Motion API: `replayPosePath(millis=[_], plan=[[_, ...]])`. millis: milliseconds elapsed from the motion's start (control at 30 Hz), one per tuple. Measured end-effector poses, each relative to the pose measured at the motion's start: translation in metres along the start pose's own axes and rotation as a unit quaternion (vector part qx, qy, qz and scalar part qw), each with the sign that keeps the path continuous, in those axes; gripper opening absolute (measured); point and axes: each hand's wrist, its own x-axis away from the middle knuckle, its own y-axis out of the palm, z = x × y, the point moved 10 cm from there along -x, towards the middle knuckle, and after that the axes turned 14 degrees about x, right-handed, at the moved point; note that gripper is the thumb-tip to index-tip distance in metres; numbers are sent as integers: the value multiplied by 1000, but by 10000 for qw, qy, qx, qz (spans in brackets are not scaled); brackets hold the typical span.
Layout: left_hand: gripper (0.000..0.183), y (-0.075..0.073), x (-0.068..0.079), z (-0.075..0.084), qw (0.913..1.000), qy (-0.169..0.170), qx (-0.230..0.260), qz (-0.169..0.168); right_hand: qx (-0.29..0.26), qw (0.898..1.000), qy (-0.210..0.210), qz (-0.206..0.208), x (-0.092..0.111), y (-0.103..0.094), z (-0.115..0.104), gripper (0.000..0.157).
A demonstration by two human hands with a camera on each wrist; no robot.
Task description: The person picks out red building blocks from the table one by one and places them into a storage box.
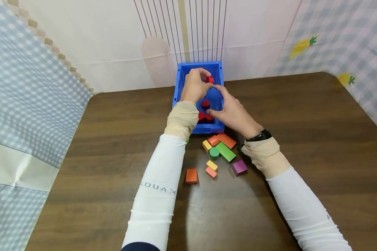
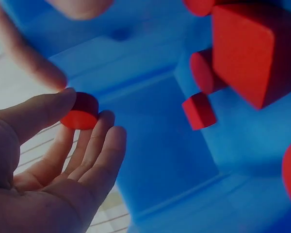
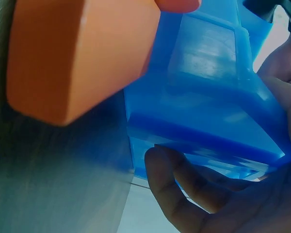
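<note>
My left hand (image 1: 194,86) pinches a short red cylinder block (image 2: 81,111) between thumb and fingertips, over the far part of a blue bin (image 1: 208,128). My right hand (image 1: 235,111) spans the bin's right wall, its index finger stretched toward the left thumb and its thumb over the inside. In the right wrist view, other right-hand fingers (image 3: 160,170) hang loosely bent beside the bin's outer wall. Several red blocks lie inside the bin, including a round one (image 1: 205,104), a small one (image 2: 199,111) and a large angular one (image 2: 242,53).
In front of the bin, loose blocks lie on the brown table (image 1: 119,157): green (image 1: 226,152), purple (image 1: 239,167), orange (image 1: 191,176), a green cylinder (image 1: 214,153) and several yellow and orange ones. A patterned cloth (image 1: 113,45) hangs behind the table.
</note>
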Motion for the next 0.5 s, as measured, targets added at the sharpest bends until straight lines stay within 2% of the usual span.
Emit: replayPosePath(millis=[200, 400, 500], plan=[[27, 6, -12, -5, 9998, 82, -108, 122, 6, 10000, 69, -3, -2, 0, 0, 91], [26, 17, -23, -14, 9977, 50, -651, 206, -18, 9998, 129, -122, 3, 5, 3, 91], [24, 26, -28, -14, 9952, 134, -949, 204, 8, 9998, 163, -148, 8, 3, 7, 91]])
